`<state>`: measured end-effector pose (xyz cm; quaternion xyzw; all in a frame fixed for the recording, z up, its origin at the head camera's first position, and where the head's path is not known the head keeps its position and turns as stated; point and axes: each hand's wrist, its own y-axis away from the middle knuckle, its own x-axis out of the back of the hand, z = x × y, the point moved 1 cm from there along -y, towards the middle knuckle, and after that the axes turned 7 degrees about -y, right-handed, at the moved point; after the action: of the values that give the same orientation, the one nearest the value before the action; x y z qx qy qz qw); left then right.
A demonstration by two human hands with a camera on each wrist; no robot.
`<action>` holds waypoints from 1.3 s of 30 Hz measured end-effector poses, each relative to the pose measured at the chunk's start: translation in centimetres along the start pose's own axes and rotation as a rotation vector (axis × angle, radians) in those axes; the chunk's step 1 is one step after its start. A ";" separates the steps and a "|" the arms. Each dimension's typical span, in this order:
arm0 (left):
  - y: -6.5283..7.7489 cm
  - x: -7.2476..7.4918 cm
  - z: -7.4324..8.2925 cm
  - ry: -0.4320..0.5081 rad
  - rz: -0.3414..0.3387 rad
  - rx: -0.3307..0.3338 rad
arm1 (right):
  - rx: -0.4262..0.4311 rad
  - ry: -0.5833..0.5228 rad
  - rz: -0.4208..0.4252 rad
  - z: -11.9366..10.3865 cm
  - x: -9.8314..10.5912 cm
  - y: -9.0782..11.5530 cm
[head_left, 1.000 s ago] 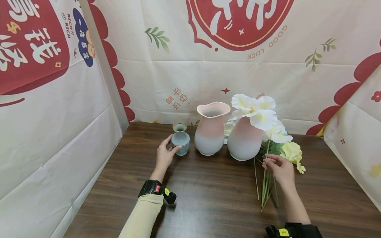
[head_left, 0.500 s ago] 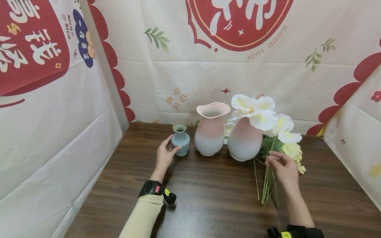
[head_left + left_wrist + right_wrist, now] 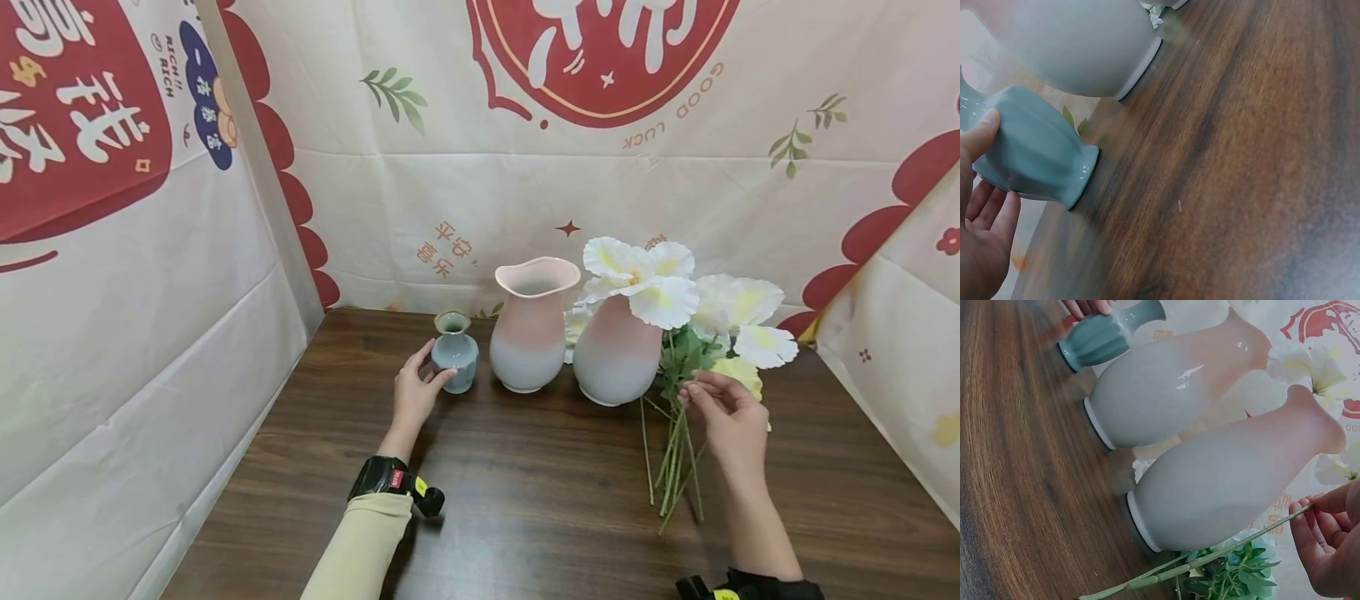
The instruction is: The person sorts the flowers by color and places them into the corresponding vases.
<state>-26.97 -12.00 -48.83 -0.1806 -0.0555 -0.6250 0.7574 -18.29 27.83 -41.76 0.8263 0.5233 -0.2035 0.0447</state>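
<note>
A small blue-green vase (image 3: 455, 360) stands upright at the back left of the table. My left hand (image 3: 417, 390) holds it by the side, thumb and fingers around its body; the left wrist view shows the thumb on the vase (image 3: 1035, 147). With thumb and fingertips, my right hand (image 3: 729, 421) pinches the thin green stem (image 3: 1229, 551) of an artificial flower. Its white and yellow bloom (image 3: 738, 310) leans to the right above that hand. More stems (image 3: 672, 467) lie below, by green leaves (image 3: 681, 354) and a yellow bloom (image 3: 738, 372) partly hidden behind the hand.
Two larger pink-and-grey vases stand between the hands, a left one (image 3: 527, 346) and a right one (image 3: 617, 354). A white flower (image 3: 641, 279) covers the right one's mouth. Another white bloom (image 3: 576, 325) shows behind them. Printed cloth (image 3: 480, 183) hangs around the wooden table (image 3: 525, 492).
My right hand has moved right and slightly up, and the white bloom on its stem has swung right, away from the right pink vase. My left hand and the small vase stay put.
</note>
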 end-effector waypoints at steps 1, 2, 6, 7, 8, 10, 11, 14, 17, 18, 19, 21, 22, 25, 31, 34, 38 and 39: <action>0.0 0.0 0.0 0.001 0.003 -0.005 | 0.006 -0.010 0.007 -0.1 -0.1 0.1; 0.0 0.0 0.0 0.002 0.005 -0.008 | 0.012 -0.017 0.016 -0.2 -0.1 0.1; 0.0 0.0 -0.1 0.009 0.009 -0.014 | 0.037 -0.038 0.052 -0.3 -0.3 0.2; 0.0 0.0 -0.1 0.014 0.010 -0.011 | 0.050 -0.036 0.059 -0.3 -0.3 0.2; 0.0 0.0 -0.1 0.015 0.011 -0.010 | 0.064 -0.040 0.066 -0.3 -0.3 0.3; 0.0 -0.1 -0.1 0.012 0.012 -0.012 | 0.101 -0.062 0.074 -0.3 -0.3 0.2; 0.0 -0.1 -0.1 0.012 0.013 -0.011 | 0.124 -0.082 0.075 -0.3 -0.3 0.1; 0.0 -0.1 -0.2 0.004 0.011 -0.013 | 0.198 -0.157 0.069 -0.4 -0.2 0.0; 0.0 -0.1 -0.2 -0.001 0.013 -0.015 | 0.245 -0.212 0.055 -0.6 0.0 0.0; 0.0 -0.1 -0.2 -0.001 0.014 -0.017 | 0.255 -0.219 0.052 -0.6 0.0 0.0; 0.0 -0.1 -0.2 0.000 0.015 -0.019 | 0.263 -0.222 0.049 -0.7 0.0 0.1; -0.1 0.0 -0.2 0.001 0.017 -0.020 | 0.270 -0.227 0.045 -0.8 -0.1 0.1; -0.1 0.0 -0.2 0.004 0.018 -0.018 | 0.272 -0.232 0.041 -0.9 -0.1 0.1; -0.1 0.0 -0.3 0.003 0.019 -0.019 | 0.285 -0.246 0.028 -1.0 -0.2 0.2; 0.0 0.0 -0.2 0.008 0.021 -0.020 | 0.321 -0.314 -0.038 -1.1 -0.3 0.4; 0.0 0.0 -0.2 0.007 0.023 -0.016 | 0.351 -0.345 -0.083 -1.3 -0.5 0.5; 0.0 -0.1 -0.3 0.003 0.025 -0.020 | 0.412 -0.355 -0.161 -1.6 -0.8 0.7; -0.1 -0.1 -0.3 0.001 0.025 -0.020 | 0.427 -0.333 -0.170 -1.7 -0.9 0.7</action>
<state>-27.09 -12.05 -49.14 -0.1885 -0.0463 -0.6161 0.7634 -17.46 27.25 -40.03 0.7255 0.5214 -0.4450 -0.0619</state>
